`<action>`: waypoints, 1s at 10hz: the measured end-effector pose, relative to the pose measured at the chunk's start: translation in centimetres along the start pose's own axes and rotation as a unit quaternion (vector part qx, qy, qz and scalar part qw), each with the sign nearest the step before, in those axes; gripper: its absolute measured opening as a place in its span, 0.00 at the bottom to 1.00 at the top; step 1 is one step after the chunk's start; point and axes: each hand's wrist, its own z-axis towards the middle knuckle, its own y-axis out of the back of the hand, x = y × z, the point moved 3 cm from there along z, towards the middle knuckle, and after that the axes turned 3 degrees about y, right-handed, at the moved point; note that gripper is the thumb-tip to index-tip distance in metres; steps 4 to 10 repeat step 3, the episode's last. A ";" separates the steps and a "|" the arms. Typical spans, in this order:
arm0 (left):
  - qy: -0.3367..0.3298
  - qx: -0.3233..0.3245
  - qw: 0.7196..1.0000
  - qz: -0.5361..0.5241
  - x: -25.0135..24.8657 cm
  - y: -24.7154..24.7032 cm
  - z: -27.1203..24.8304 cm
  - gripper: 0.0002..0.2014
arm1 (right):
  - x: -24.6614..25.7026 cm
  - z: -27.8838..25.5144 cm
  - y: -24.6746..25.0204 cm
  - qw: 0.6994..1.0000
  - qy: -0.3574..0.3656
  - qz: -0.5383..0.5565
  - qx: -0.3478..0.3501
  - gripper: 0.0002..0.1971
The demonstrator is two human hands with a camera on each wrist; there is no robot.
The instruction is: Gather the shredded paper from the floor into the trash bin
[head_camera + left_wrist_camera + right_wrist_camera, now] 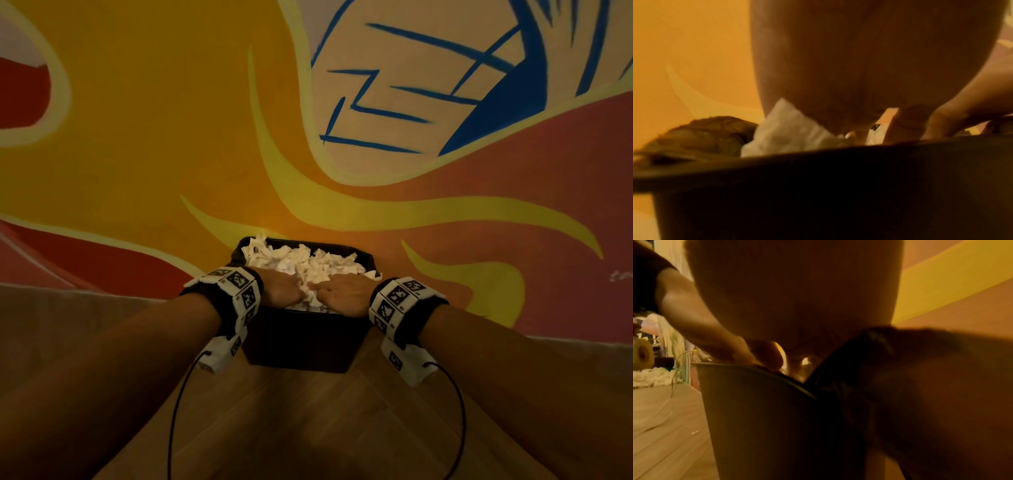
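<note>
A black trash bin stands on the wooden floor against the painted wall, filled to the rim with white shredded paper. Both hands are on the paper at the bin's near edge, side by side. My left hand and my right hand have their fingers bent down into the shreds, with the fingertips buried. In the left wrist view the left fingers reach down behind the bin rim beside a paper clump. In the right wrist view the bin wall hides the right fingertips.
The wall rises right behind the bin. Black cables hang from both wrist units over the floor. The right wrist view shows a white heap, a tape roll and a small scrap on the floor at left.
</note>
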 end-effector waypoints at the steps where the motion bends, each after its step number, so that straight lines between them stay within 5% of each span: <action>1: -0.006 -0.022 1.000 -0.006 0.7 0.0 -0.6 0.29 | -0.3 -1.1 0.4 0.998 0.016 0.043 -0.037 0.25; 3: -0.050 -0.048 0.997 -0.035 1.9 1.5 -4.4 0.25 | -0.5 -5.4 1.7 0.984 0.040 0.106 -0.138 0.25; 10: -0.050 -0.048 0.997 -0.035 1.9 1.5 -4.4 0.25 | -0.5 -5.4 1.7 0.984 0.040 0.106 -0.138 0.25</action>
